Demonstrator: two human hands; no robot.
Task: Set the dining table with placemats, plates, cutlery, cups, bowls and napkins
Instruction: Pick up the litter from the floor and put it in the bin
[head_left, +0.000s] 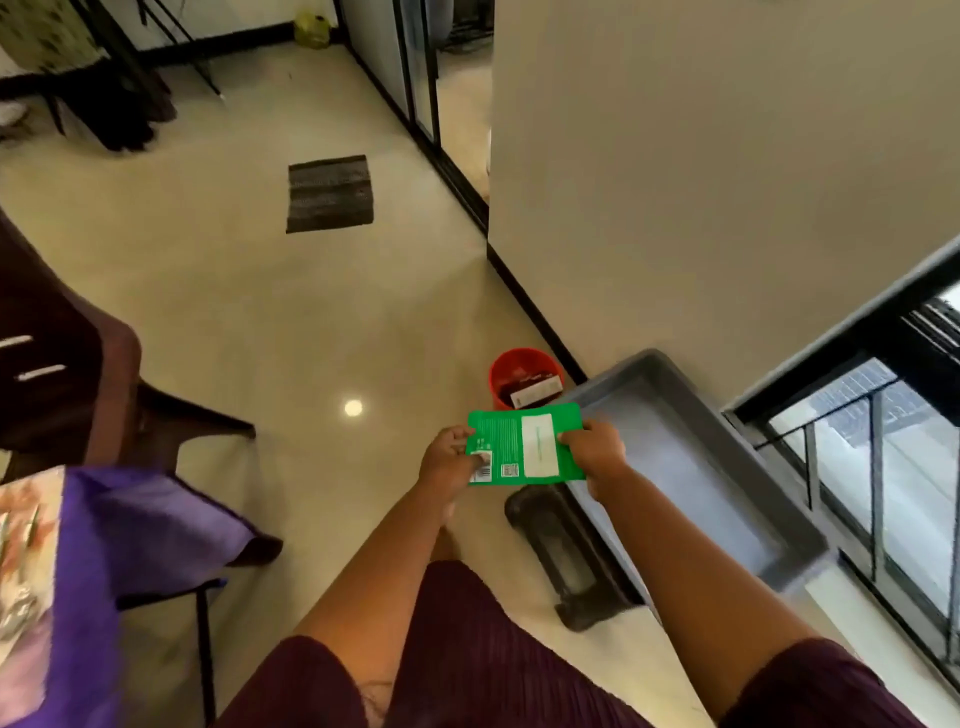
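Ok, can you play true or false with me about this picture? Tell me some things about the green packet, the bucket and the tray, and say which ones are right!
1. Both hands hold the green packet. True: the left hand pinches its left edge and the right hand pinches its right edge.
2. The bucket on the floor is blue. False: it is red.
3. The grey tray sits to the right of the packet. True.
4. The packet lies inside the grey tray. False: it is held up in the air, in front of the bucket.
5. A dark mat lies on the floor further away. True.
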